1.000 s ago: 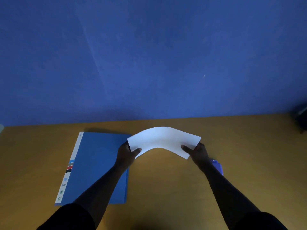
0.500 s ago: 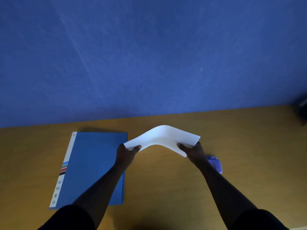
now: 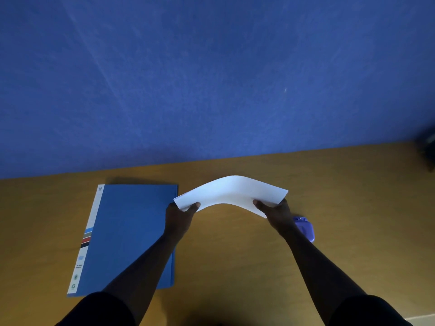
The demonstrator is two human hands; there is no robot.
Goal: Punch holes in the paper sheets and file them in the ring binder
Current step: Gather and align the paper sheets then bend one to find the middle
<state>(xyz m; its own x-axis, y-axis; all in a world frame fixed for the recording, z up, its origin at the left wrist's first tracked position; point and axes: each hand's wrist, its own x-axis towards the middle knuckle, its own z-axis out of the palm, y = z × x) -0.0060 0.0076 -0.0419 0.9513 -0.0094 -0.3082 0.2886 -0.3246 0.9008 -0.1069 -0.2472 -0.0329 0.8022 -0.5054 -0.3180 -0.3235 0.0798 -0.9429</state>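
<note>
White paper sheets (image 3: 231, 192) arch sharply between both hands, fingers (image 3: 260, 204) pinching each end; bend tighter than before.

Both arms reach forward from the bottom of the view, bare from the dark short sleeves down, angling in toward each other a bit. The left hand (image 3: 180, 216) is out in front with the thumb lying on top and the fingers curled underneath, pinching closed on what it holds. The right hand (image 3: 275, 212) mirrors it, thumb on top pointing inward and fingers tucked below, also pinched tight, with both hands at about the same height and well apart from each other.
</note>
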